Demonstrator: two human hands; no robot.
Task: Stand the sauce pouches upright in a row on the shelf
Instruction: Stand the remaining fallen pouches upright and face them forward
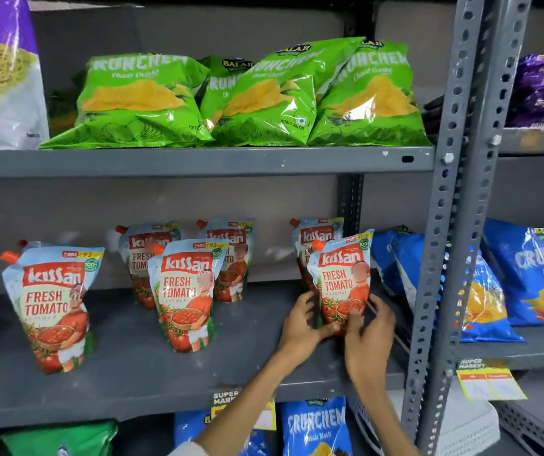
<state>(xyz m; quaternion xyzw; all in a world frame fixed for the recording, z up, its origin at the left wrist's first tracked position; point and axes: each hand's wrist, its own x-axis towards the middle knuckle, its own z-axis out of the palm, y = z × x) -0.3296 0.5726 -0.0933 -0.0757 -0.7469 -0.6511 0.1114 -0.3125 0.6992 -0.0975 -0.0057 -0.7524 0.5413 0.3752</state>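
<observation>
Several Kissan tomato ketchup pouches with orange caps stand on the grey middle shelf (152, 373). The rightmost front pouch (341, 274) stands upright, and both my hands grip its base: my left hand (301, 324) on its left side, my right hand (369, 337) on its right and front. Behind it stands another pouch (313, 236). A front pouch (186, 292) stands mid-shelf with two pouches behind it, one (140, 255) at its left and one (236, 245) at its right. Farther left stands one more pouch (55, 306).
Green chip bags (264, 97) fill the shelf above. Blue chip bags (395, 258) lean just right of the held pouch, beside the perforated grey upright (441, 241). More blue bags (527, 274) sit in the neighbouring bay and on the shelf below (316, 426).
</observation>
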